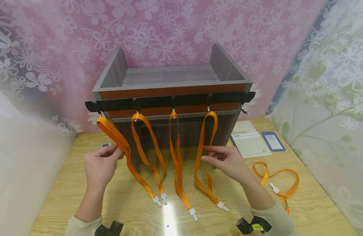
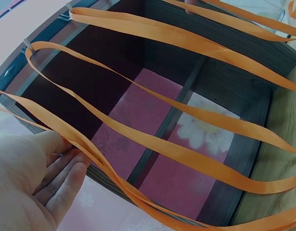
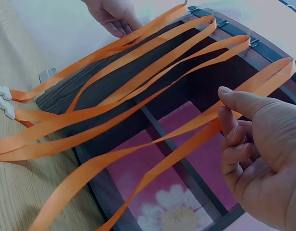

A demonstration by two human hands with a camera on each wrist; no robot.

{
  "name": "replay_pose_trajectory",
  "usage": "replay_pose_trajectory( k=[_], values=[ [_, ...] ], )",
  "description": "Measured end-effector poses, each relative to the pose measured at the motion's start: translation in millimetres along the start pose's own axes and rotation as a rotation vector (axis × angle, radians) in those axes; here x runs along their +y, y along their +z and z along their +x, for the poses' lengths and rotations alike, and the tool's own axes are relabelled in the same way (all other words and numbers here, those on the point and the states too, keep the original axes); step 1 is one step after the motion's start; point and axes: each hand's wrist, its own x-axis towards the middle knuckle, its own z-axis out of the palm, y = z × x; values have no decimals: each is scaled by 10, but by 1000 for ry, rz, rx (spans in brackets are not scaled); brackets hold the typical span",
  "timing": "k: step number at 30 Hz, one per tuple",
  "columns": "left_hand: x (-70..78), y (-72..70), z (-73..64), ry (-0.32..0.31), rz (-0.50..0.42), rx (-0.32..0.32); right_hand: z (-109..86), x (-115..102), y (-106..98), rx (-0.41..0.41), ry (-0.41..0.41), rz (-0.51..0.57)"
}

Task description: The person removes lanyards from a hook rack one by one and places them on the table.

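Several orange lanyards with white clips hang from a black hook rail (image 1: 157, 101) on a grey wooden shelf unit. My left hand (image 1: 102, 164) is at the leftmost lanyard (image 1: 112, 132), its thumb and fingers pinching the strap partway below the hook. Farther right, my right hand (image 1: 225, 160) has thumb and index finger on the looped strap of another lanyard (image 1: 213, 123), pinching it; the other fingers curl in toward the palm. Between the hands, two more lanyards, one left of centre (image 1: 150, 129) and one at the middle (image 1: 179, 157), hang untouched.
A hook (image 1: 244, 110) at the rail's right end carries no lanyard. On the table's right side lie a loose orange lanyard (image 1: 293, 188), a notepad (image 1: 249, 139) and a blue card holder (image 1: 273, 141). A small grey object (image 1: 106, 144) sits behind my left hand. Walls stand close around.
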Motion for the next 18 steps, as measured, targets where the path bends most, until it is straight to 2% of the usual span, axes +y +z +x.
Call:
replay_pose_trajectory(
  k=[6, 14, 18],
  values=[
    [-10, 4, 1, 7, -16, -2, 27, -7, 85, 15, -5, 15],
    [-22, 1, -3, 4, -22, 4, 79, 49, 151, 40, -72, 30],
    [-21, 4, -1, 2, -27, -3, 79, 26, 129, 28, -53, 62]
  ],
)
